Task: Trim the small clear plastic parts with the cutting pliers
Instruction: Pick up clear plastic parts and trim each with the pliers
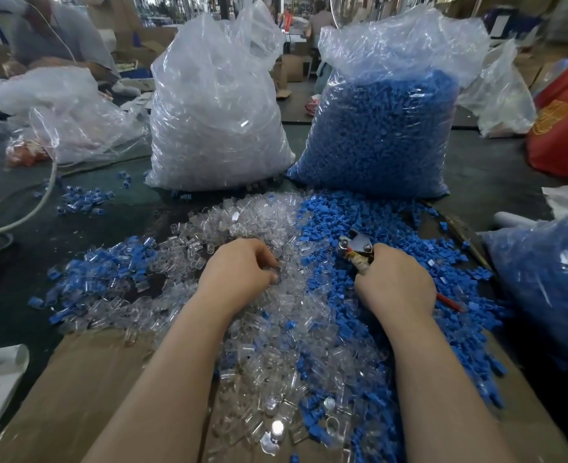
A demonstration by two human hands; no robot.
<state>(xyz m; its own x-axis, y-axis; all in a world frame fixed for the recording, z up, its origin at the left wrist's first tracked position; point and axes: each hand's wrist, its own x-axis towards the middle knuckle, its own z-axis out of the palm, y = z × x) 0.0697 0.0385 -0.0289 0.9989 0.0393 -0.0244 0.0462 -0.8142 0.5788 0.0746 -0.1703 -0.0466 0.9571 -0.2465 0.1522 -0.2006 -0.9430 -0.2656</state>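
Dark table (496, 182), two stuffed bags behind; left hand (239, 269) curled into clear parts (269, 345), right hand (396, 282) gripping cutting pliers (358, 248).

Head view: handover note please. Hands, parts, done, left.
Left hand: fingers curled into the loose clear parts on the table, apparently picking one; whether it holds any is hidden.
Right hand: grips the cutting pliers, head pointing up, nothing at the blades.
Blue parts lie right of the clear ones; full bags behind.
Done: cannot tell which parts are trimmed.
Left: pick a part, trim it, repeat.
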